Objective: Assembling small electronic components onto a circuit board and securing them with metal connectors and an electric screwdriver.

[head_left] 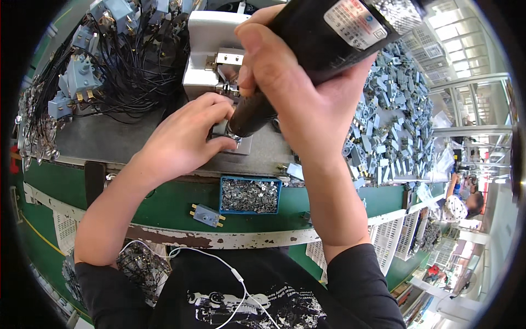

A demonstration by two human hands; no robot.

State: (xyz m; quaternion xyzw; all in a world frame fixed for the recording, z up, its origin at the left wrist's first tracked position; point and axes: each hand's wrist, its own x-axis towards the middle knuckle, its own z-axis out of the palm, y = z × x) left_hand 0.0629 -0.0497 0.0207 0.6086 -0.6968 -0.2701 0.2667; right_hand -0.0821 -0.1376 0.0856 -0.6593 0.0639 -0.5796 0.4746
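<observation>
Flanking the metal fixture [200,60]: black cables [134,82], grey-blue parts [392,115].

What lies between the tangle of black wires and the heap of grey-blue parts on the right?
In the head view: the metal fixture, the left hand by the tool's tip, and the right hand gripping the black handheld tool.

Black power tool [323,52] — top off-frame
</observation>
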